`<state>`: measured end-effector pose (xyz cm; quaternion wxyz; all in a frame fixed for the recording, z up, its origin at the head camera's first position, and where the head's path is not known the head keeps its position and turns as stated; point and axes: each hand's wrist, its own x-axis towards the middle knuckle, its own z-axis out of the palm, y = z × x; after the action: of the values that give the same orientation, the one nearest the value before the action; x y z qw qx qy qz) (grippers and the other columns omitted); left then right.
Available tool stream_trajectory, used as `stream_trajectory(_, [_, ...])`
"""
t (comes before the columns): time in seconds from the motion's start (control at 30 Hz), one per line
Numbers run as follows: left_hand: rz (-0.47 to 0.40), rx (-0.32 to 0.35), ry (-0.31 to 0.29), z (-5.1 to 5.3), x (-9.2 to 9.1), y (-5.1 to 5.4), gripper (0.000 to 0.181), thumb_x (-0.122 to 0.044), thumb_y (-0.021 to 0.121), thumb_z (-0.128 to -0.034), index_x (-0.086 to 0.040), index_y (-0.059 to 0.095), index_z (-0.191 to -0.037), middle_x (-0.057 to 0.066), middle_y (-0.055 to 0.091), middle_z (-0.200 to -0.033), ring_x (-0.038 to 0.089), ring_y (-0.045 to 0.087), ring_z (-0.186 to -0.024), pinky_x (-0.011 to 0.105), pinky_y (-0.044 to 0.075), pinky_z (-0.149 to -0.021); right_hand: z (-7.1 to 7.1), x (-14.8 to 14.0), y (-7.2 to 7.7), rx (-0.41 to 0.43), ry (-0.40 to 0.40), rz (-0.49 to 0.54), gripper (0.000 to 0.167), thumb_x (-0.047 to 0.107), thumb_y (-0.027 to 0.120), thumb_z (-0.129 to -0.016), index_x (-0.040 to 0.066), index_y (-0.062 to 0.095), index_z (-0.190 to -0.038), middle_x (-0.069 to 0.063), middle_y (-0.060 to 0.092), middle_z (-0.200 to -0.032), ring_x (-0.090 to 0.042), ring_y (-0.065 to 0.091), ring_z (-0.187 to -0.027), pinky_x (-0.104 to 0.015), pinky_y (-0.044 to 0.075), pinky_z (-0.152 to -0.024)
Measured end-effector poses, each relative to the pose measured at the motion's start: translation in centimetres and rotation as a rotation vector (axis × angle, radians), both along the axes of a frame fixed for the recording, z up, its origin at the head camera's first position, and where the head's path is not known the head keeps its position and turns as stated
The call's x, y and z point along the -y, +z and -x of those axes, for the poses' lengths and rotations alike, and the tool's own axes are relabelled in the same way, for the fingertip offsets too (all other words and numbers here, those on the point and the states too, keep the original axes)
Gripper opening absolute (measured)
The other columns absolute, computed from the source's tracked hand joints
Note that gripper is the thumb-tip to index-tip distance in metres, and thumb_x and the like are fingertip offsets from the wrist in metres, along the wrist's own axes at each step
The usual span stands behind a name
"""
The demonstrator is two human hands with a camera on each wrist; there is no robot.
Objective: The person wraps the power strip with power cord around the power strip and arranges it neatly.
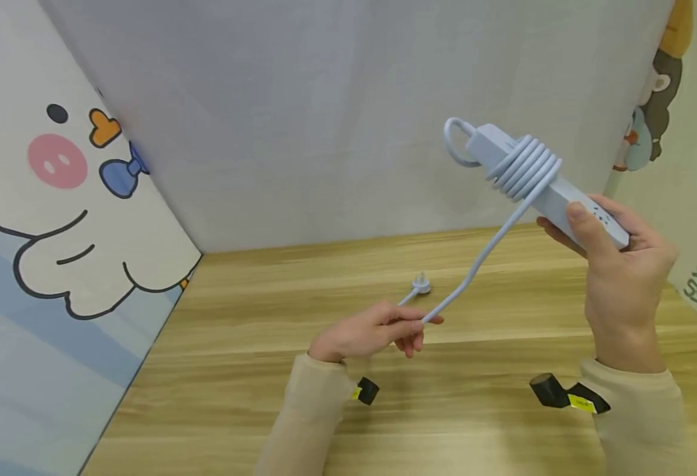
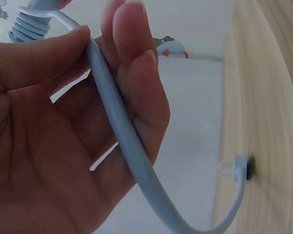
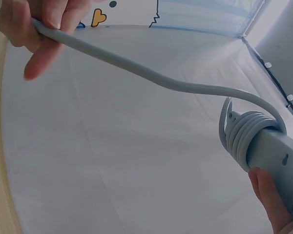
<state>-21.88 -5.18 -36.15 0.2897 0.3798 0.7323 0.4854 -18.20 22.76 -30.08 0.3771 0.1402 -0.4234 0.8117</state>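
My right hand [image 1: 628, 264] grips the socket end of a white power strip [image 1: 553, 201], raised above the table and tilted. Several turns of its cord [image 1: 524, 168] are wound around the strip's far half, and a small loop sticks out at the tip. From the coil the cord runs down to my left hand [image 1: 378, 330], which pinches it between thumb and fingers, as the left wrist view shows with the cord [image 2: 112, 97] crossing the fingers. Beyond that hand the cord's plug [image 1: 421, 284] lies on the table, prongs up. The right wrist view shows the strip's back [image 3: 278, 156].
A wood-grain table [image 1: 235, 370] spreads below both hands. A pale grey sheet [image 1: 325, 132] stands behind it. Cartoon-printed panels flank the table, one on the left [image 1: 57, 231] and one on the right [image 1: 682, 198]. Black wrist-camera mounts sit at both cuffs.
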Motion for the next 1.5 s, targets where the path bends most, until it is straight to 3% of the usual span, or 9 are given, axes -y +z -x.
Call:
stream_trajectory(0.1, [0.038,0.038,0.073,0.4,-0.1,-0.6,0.033,-0.018,0.048,-0.1092,0.001,0.068,-0.127,0.008,0.063,-0.079,0.012,0.062,-0.073,0.030,0.059,-0.077,-0.2,-0.5,-0.2,-0.031,0.084,0.004,0.020,-0.020,0.061,-0.088,-0.027,0.063,-0.107,-0.029,0.068,-0.103,-0.038,0.073,-0.091,-0.043,0.061,-0.072])
stream_trajectory(0.23, [0.076,0.065,0.231,0.8,-0.4,-1.4,0.039,-0.040,0.055,-0.1053,-0.009,0.078,-0.101,0.002,0.062,-0.066,0.014,0.060,-0.060,0.030,0.057,-0.064,-0.6,-1.6,-0.7,-0.081,0.354,-0.073,0.024,-0.018,0.046,-0.096,-0.025,0.065,-0.108,-0.029,0.073,-0.100,-0.036,0.076,-0.077,-0.041,0.063,-0.072])
stream_trajectory(0.33, [0.052,0.024,0.349,1.2,-0.4,-1.6,0.043,-0.046,0.057,-0.1030,-0.011,0.078,-0.091,0.002,0.061,-0.063,0.016,0.057,-0.052,0.030,0.054,-0.056,-0.8,-2.7,-1.2,-0.084,0.563,-0.235,0.033,-0.017,0.037,-0.097,-0.021,0.065,-0.114,-0.026,0.074,-0.104,-0.032,0.076,-0.078,-0.037,0.063,-0.075])
stream_trajectory(0.43, [0.012,-0.057,0.484,1.5,-0.1,-1.6,0.040,-0.040,0.059,-0.1034,-0.008,0.077,-0.087,0.004,0.060,-0.061,0.015,0.053,-0.048,0.027,0.048,-0.049,-1.2,-3.9,-1.4,0.047,0.620,-0.513,0.039,-0.021,0.041,-0.093,-0.012,0.067,-0.120,-0.017,0.075,-0.107,-0.024,0.074,-0.081,-0.032,0.062,-0.073])
stream_trajectory(0.57, [-0.011,-0.152,0.662,1.8,0.4,-1.4,0.040,-0.044,0.063,-0.1004,-0.010,0.076,-0.086,0.003,0.055,-0.058,0.013,0.044,-0.047,0.024,0.038,-0.047,-1.9,-4.6,-1.3,0.274,0.548,-0.987,0.041,-0.017,0.064,-0.087,0.004,0.072,-0.120,-0.004,0.076,-0.105,-0.016,0.068,-0.081,-0.027,0.058,-0.068])
stream_trajectory(0.73, [-0.033,-0.235,0.772,1.9,0.4,-1.4,0.038,-0.051,0.064,-0.0973,-0.016,0.078,-0.090,-0.002,0.041,-0.056,0.013,0.029,-0.049,0.025,0.029,-0.050,-2.1,-3.6,-0.8,0.208,0.501,-1.354,0.041,-0.001,0.081,-0.082,0.013,0.073,-0.119,0.003,0.076,-0.098,-0.011,0.066,-0.074,-0.025,0.055,-0.061])
stream_trajectory(0.93, [-0.174,-0.245,0.843,1.8,0.2,-1.3,0.029,-0.043,0.069,-0.0962,-0.016,0.079,-0.093,-0.004,0.041,-0.061,0.013,0.031,-0.056,0.025,0.030,-0.056,-2.4,-2.0,-0.5,0.270,0.372,-1.481,0.032,0.024,0.087,-0.081,0.019,0.076,-0.111,0.010,0.074,-0.087,-0.004,0.064,-0.067,-0.024,0.053,-0.056])
stream_trajectory(1.13, [-0.277,-0.312,0.847,1.1,0.0,-0.3,0.024,-0.035,0.075,-0.0934,-0.012,0.078,-0.088,-0.004,0.044,-0.063,0.011,0.032,-0.058,0.023,0.030,-0.057,-2.1,-0.9,-0.5,0.328,0.237,-1.587,0.035,0.039,0.085,-0.082,0.015,0.078,-0.106,0.013,0.072,-0.084,0.002,0.060,-0.064,-0.022,0.051,-0.055])
stream_trajectory(1.5, [-0.365,-0.431,0.628,-2.1,-0.9,2.2,0.021,-0.025,0.069,-0.0985,-0.008,0.079,-0.105,0.003,0.065,-0.073,0.007,0.036,-0.052,0.020,0.035,-0.052,-1.2,0.1,-1.0,0.350,-0.061,-1.568,0.041,0.033,0.087,-0.081,0.005,0.075,-0.109,-0.003,0.075,-0.089,-0.005,0.058,-0.065,-0.022,0.048,-0.056])
